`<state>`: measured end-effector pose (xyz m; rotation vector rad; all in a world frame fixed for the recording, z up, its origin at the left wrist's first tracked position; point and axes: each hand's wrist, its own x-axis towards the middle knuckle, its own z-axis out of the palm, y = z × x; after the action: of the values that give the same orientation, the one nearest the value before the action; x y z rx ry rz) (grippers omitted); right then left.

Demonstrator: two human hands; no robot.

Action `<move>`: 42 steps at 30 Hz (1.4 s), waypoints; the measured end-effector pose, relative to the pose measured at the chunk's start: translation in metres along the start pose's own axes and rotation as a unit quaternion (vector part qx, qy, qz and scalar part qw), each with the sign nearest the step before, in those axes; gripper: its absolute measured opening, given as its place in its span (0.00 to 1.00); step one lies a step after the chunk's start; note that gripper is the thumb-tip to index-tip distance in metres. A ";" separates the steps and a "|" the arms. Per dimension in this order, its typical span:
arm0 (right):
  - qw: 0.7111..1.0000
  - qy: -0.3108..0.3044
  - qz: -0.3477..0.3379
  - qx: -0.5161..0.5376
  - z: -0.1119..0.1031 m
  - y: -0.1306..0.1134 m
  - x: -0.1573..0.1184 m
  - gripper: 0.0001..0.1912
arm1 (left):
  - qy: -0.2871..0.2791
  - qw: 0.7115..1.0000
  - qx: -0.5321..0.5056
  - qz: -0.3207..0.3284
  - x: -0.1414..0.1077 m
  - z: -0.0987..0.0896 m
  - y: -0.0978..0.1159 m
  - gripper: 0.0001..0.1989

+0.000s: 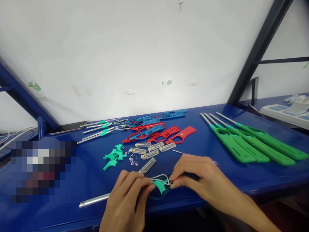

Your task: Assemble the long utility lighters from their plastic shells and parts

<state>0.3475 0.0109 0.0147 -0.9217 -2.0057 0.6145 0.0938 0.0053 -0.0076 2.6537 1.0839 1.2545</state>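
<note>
Near the table's front edge, my left hand (127, 199) is closed around an open dark blue lighter casing (166, 193). A silver lighter tube (94, 200) sticks out to the left from under that hand. A teal trigger (160, 186) sits in the casing, close to my left fingertips. White wires (160, 176) loop over the casing towards the right. My right hand (200, 177) pinches a small dark part (171, 182) at the wire ends, between thumb and index finger. My fingers hide most of that part. Just behind my left hand lies a clear fuel tank (147, 166).
Behind lie several clear tanks (151, 154), loose teal triggers (114, 156), tiny pinkish pieces (131, 160), and red and blue casing halves (146, 132). Wired tubes (96, 133) and a phone (67, 128) are back left. Green lighters (253, 141) lie right. A wall stands behind.
</note>
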 end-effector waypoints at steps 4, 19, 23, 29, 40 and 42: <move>1.000 0.004 -0.001 0.017 0.000 0.000 0.002 0.04 | 0.001 1.000 -0.003 0.000 0.000 0.000 0.000 0.11; 0.999 -0.020 0.049 0.007 0.000 0.000 0.001 0.12 | 0.015 0.999 0.015 0.025 0.002 0.000 0.002 0.11; 0.998 -0.020 0.056 -0.005 -0.001 0.001 0.000 0.11 | 0.012 0.999 0.028 0.040 0.002 0.001 0.000 0.11; 0.997 -0.055 0.055 -0.029 -0.002 0.002 0.000 0.07 | -0.011 0.998 0.058 0.035 -0.002 -0.003 -0.003 0.19; 0.997 -0.060 0.024 -0.042 -0.001 0.003 -0.004 0.08 | -0.007 0.998 0.051 0.024 0.003 -0.004 -0.005 0.20; 0.997 -0.059 0.019 -0.046 -0.001 0.004 -0.004 0.09 | 0.001 0.999 0.047 0.024 0.004 -0.003 -0.004 0.20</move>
<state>0.3510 0.0104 0.0103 -1.0012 -2.1410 0.6155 0.0909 0.0098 -0.0040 2.7636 1.1146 1.2446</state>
